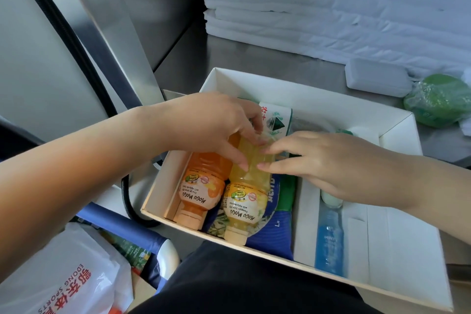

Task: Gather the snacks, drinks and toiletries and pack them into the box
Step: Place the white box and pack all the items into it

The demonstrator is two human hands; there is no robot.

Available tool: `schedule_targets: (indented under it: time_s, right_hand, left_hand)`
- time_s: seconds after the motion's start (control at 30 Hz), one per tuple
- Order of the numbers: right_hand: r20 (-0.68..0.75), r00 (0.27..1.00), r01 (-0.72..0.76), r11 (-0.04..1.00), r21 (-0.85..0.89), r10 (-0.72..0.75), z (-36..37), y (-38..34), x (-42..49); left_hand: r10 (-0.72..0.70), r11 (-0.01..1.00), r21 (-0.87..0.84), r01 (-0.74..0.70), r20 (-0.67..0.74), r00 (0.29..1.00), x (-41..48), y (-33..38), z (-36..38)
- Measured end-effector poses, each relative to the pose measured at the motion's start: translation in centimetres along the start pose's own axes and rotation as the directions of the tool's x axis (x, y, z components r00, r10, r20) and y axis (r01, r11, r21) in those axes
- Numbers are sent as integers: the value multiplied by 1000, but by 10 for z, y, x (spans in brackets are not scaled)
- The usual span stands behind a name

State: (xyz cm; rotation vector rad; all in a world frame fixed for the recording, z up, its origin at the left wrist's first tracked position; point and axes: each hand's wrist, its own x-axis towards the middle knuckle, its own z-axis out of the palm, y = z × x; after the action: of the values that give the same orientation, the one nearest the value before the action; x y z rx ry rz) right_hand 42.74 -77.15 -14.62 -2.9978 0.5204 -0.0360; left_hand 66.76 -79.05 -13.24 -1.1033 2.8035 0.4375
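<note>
Head view: the yellow plastic juice bottle (248,186) lies on its side in the left compartment of the white cardboard box (397,120), cap toward the near wall, touching the orange plastic juice bottle (201,186) on its left. Both rest on a blue foil snack packet (270,234), with a green packet (286,194) just to the right. The left hand (211,130) reaches over the far ends of both bottles, fingers and thumb curled round the yellow one. The right hand (331,163) comes in from the right with straight fingers, tips touching that bottle's side and holding nothing. At the far end of the compartment lies a clear water bottle with a white and green label (276,117). In the right compartment a blue transparent bottle (328,242) lies lengthwise.

The step in hand looks like seating the drinks — the yellow bottle being settled snug against its neighbour. On the steel counter (254,58), far right of the box, a white rectangular case (377,80) and a green item wrapped in clear film (441,99) are not yet packed. The next move probably calls for letting go and reaching far right for these — the right part of the box seems to have room
</note>
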Motion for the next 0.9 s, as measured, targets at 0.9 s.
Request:
schedule_targets:
  time_s: [0.9]
  right_hand:
    - [70, 995, -69, 995, -65, 74, 3, -4, -16]
  left_hand:
    - [-5, 983, 180, 23, -100, 995, -15, 8, 18]
